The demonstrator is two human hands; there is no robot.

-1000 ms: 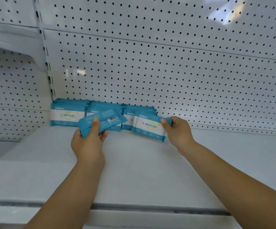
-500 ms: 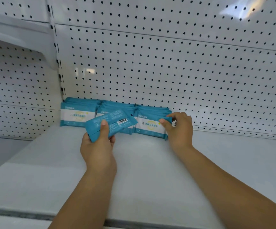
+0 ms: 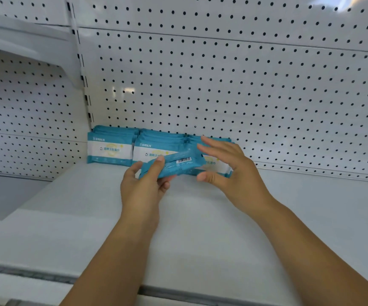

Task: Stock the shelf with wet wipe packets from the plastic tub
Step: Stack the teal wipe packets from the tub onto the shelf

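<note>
Head view: left hand (image 3: 142,188) reaches forward, thumb on top and fingers under, pinching a teal wet wipe packet (image 3: 174,166). Packet is tilted, barcode side up, just in front of the stocked row (image 3: 110,149). Right hand (image 3: 238,173) is spread, bracketing the packet's right end before the row's right stack; contact unclear. Row labels: white band, Chinese print, too small to read.
</note>
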